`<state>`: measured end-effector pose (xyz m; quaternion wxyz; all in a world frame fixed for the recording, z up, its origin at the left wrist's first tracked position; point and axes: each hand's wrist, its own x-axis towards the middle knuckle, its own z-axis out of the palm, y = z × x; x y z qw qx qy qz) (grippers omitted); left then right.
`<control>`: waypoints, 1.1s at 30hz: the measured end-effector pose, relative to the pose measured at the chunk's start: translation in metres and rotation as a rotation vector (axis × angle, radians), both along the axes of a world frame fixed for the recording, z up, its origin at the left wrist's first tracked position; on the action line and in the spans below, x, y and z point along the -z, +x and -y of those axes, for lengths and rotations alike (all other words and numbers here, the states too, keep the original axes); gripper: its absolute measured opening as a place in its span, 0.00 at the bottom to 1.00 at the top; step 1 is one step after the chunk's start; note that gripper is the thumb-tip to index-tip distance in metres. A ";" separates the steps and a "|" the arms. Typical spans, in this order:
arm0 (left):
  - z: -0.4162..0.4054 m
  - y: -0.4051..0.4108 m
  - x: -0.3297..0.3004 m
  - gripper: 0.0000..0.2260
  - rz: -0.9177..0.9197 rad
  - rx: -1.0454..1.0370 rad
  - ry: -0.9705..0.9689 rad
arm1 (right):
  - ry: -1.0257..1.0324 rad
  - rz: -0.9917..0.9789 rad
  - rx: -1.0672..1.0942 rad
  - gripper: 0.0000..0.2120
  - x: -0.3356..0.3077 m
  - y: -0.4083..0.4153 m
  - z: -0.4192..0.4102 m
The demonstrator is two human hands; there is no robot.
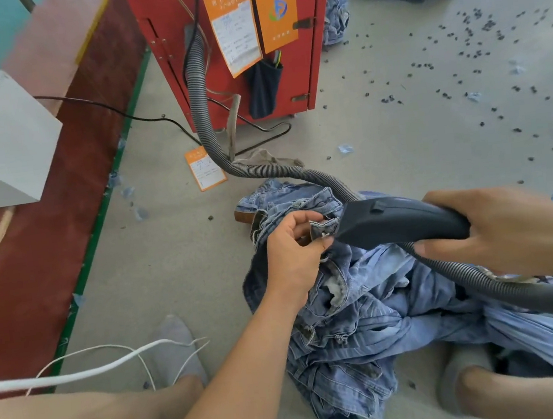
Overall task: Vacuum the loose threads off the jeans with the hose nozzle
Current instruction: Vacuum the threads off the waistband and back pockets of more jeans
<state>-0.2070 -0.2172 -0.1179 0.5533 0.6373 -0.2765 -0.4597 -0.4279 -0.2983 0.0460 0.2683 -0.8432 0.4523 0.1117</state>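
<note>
Left hand [293, 252] pinching jeans [360, 320], right hand [497, 225] seemingly gripping nozzle [397, 221]

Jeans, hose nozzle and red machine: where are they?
jeans [351, 331], head view, crumpled middle of the pile.
hose nozzle [397, 221], head view, dark plastic body.
red machine [311, 77], head view, front panel.

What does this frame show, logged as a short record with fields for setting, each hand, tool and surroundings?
setting: grey floor, person seated over a heap of light blue denim jeans
left hand: pinches a fold of the jeans near the waistband
right hand: grips the dark plastic hose nozzle
tool: nozzle tip sits at the pinched fold; grey ribbed hose runs to the red metal cabinet
surroundings: dark scraps scattered on the floor
</note>
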 end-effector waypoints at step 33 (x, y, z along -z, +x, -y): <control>0.001 0.001 -0.017 0.16 0.208 0.109 -0.037 | 0.034 0.180 0.148 0.05 -0.012 0.013 0.003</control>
